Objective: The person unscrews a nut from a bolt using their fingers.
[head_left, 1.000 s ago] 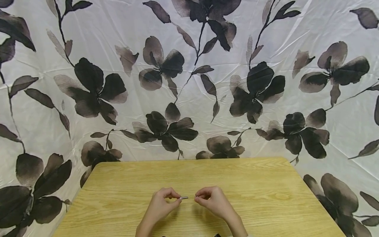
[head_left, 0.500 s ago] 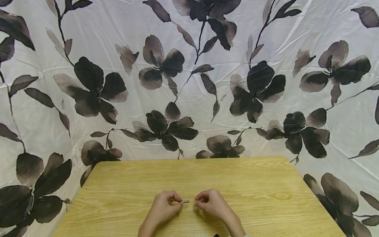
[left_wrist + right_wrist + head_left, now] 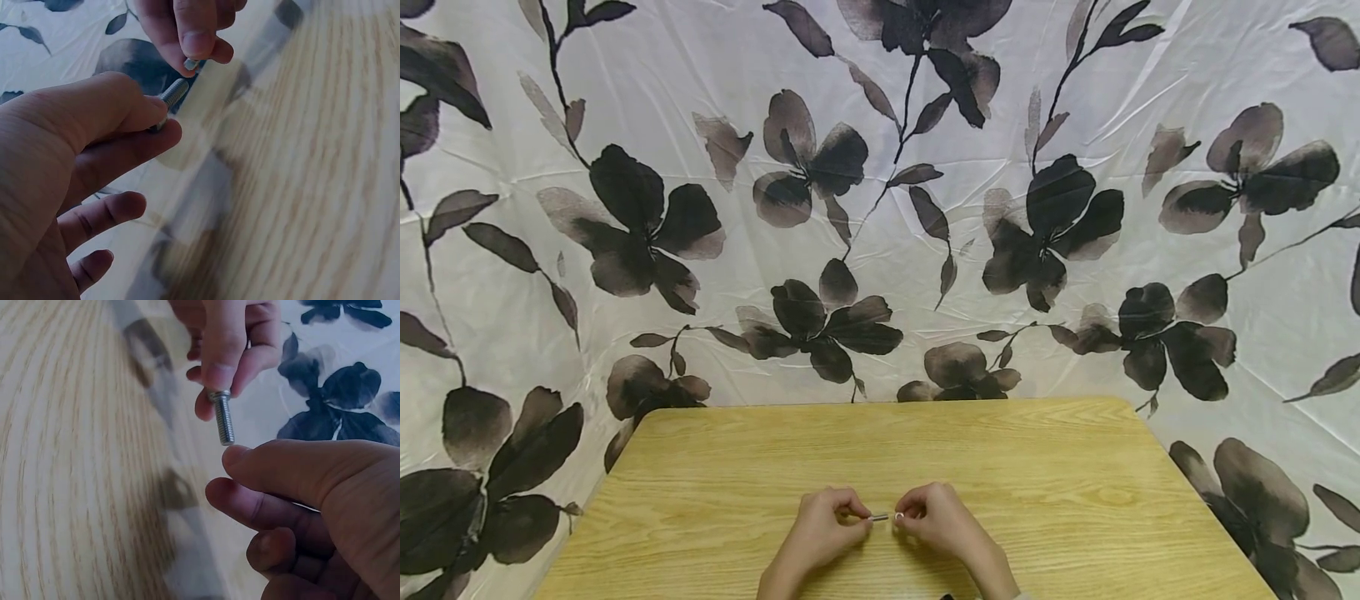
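Between thumb and index finger, my left hand (image 3: 826, 532) pinches a silver threaded bolt (image 3: 225, 422) near its head. The shank points toward my right hand (image 3: 946, 523), and the head is mostly hidden by the fingers. My right thumb and index finger pinch a small shiny metal nut (image 3: 191, 64), a ring shape in the head view. Bolt tip and nut face each other with a narrow gap. Both hands are above the wooden table (image 3: 880, 442). In the right wrist view the right thumb and fingers hide the nut.
A white cloth (image 3: 880, 250) with dark printed flowers hangs behind the table and along both sides. The table's far edge lies well beyond the hands. A small dark object (image 3: 947, 597) shows at the bottom edge of the head view.
Both hands have come slightly nearer the body. The left hand has moved right with the bolt, narrowing the gap to the nut, which now shows more clearly in the right fingers.
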The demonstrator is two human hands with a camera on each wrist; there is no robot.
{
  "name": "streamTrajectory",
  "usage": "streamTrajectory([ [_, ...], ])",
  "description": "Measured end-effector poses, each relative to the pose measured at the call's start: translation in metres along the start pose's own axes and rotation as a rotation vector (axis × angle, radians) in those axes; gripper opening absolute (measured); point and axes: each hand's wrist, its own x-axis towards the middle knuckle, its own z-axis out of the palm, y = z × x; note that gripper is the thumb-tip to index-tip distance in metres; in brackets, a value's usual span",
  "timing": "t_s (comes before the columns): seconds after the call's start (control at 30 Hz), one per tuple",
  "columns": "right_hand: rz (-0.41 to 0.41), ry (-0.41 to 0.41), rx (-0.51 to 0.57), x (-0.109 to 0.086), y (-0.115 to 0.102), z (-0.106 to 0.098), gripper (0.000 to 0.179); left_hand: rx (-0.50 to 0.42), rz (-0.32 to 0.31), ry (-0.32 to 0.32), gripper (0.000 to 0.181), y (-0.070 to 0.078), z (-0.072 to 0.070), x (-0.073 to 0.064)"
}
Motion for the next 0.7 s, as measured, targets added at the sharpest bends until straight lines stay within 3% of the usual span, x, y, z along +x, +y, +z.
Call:
streamTrajectory([
  [0.17, 0.01, -0.019, -0.004, -0.001, 0.002, 0.001, 0.005, -0.02, -0.012, -0.031, 0.011, -0.003, 0.005, 0.002],
  [0.43, -0.003, -0.031, 0.007, 0.0, 0.009, 0.005, 0.004, 0.018, 0.013, -0.029, 0.012, -0.006, 0.011, 0.002],
  [0.7, -0.017, -0.01, -0.011, 0.003, 0.022, 0.014, 0.004, -0.013, -0.025, -0.057, 0.01, -0.009, 0.011, -0.001],
])
